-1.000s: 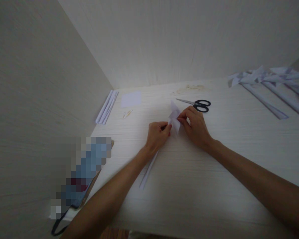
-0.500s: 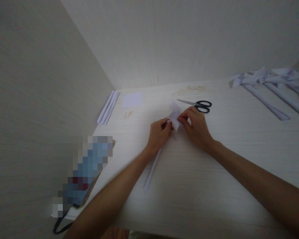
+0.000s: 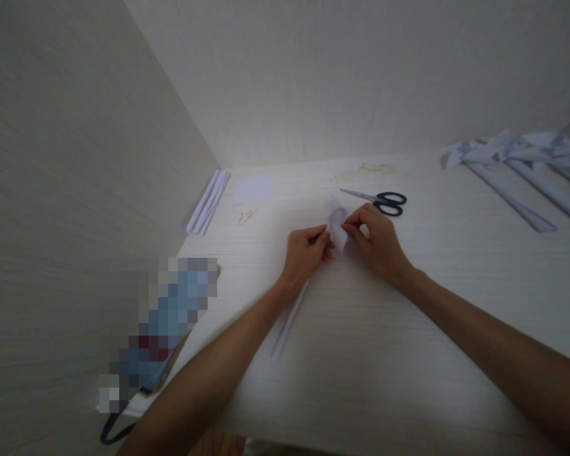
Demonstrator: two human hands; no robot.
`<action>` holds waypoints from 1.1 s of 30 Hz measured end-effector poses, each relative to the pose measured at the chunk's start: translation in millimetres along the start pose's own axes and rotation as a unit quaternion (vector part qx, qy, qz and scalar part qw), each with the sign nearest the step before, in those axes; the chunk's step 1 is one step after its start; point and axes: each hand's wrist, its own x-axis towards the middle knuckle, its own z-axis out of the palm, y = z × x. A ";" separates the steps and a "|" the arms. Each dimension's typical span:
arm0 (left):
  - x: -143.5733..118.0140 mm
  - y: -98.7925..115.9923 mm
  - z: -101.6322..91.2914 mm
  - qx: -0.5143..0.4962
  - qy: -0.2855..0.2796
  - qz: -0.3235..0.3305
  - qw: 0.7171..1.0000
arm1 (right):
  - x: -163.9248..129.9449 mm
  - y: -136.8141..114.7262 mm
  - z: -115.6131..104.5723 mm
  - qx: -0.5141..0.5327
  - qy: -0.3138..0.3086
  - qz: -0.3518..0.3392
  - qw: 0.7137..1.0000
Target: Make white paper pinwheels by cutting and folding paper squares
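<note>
At the far left a pixelated patch (image 3: 164,332) hides whatever lies at the table's near edge; a dark strap (image 3: 116,430) loops out below it. Folded paper strips (image 3: 208,202) lie against the left wall, with a small white square (image 3: 253,188) and some tiny pale bits (image 3: 246,216), too small to identify, beside them. A long paper stick (image 3: 289,323) runs under the left hand (image 3: 305,252), its upper end hidden. That hand's fingers are pinched on the white paper piece (image 3: 337,227), held just above the table (image 3: 361,354) mid-scene. The right hand (image 3: 379,242) pinches the same piece from the other side. Black-handled scissors (image 3: 382,201) lie just behind. Paper pinwheels (image 3: 513,161) at far right are cut off by the frame.
</note>
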 end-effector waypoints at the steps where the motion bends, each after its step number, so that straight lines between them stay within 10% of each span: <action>1: 0.2 -0.6 0.0 0.001 0.000 0.001 1.000 | 0.2 -0.3 -0.2 0.003 0.000 -0.002 1.000; 33: 0.2 -3.2 -1.4 -0.005 0.008 0.004 1.000 | -0.1 -1.4 -1.8 0.029 0.000 -0.020 0.999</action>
